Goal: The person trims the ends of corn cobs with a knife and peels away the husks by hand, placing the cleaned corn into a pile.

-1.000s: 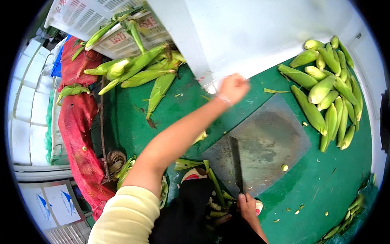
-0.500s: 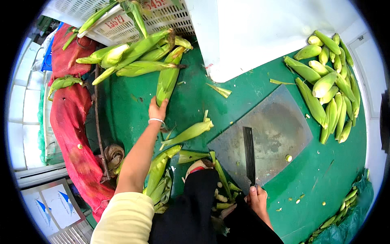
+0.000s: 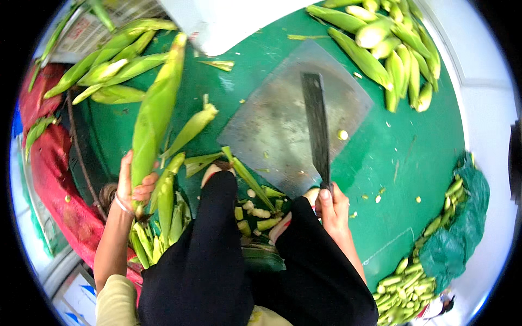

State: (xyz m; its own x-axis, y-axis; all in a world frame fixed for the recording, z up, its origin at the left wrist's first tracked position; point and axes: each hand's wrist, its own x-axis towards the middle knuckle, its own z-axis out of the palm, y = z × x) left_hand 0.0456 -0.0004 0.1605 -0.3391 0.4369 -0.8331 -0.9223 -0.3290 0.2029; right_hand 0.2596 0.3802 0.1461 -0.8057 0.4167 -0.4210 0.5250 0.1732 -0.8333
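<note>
An ear of corn in its green husk (image 3: 155,114) stands tilted upward in my left hand (image 3: 136,187), whose fingers wrap round its lower end. My right hand (image 3: 333,206) grips the handle of a long dark cleaver-like knife (image 3: 315,117). The blade extends over a grey metal board (image 3: 266,114) lying on the green floor. A small pale slice of cob (image 3: 342,135) sits on the board, right of the blade. Between my feet are several cut cob ends (image 3: 261,213) and husk scraps.
Several untrimmed ears (image 3: 117,70) lie at the far left by a white crate (image 3: 89,35). A pile of corn (image 3: 399,49) is at the far right. A red mesh sack (image 3: 60,174) lines the left side; a green bag (image 3: 457,228) with small green pods (image 3: 405,288) is at the lower right.
My left hand has lifted the ear off the far-left heap and brought it nearer to me. The knife stays in my right hand, over the board. The whole view has shifted.
</note>
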